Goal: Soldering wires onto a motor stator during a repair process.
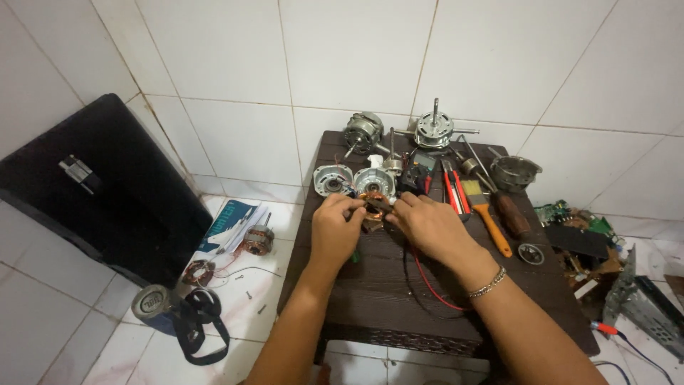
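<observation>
Two hands meet over one small copper-wound stator (372, 207), which sits near the back middle of the dark brown table (370, 299), just in front of two round silver motor housings (354, 180). Going from the big things down: the table is crowded and narrow, with white tile all around, so anything nudged off the edge would probably drop onto hard floor, where another wound motor core (258, 240) and loose screws already lie beside a leaflet.

The left hand (335, 227) has its fingers curled and pinched on the stator's left side. The right hand (429, 224), a chain bracelet at the wrist, is pinched on a thin dark tool or lead at the winding's top; from here I can't tell which.

A black multimeter (415, 173) stands just behind the fingers, and its red lead (426, 281) loops loose across the table under the right forearm. To my eye that is the likeliest snag: a shift of the arm could catch the loop and drag the meter forward into the work.

The orange-handled paintbrush (486, 212) and a wooden-handled tool (512, 214) lie near the right wrist, easy to sweep aside.

Smallest of all, the copper strands: a slip of whatever the right fingers grasp could scrape the enamel or snap a fine wire.
</observation>
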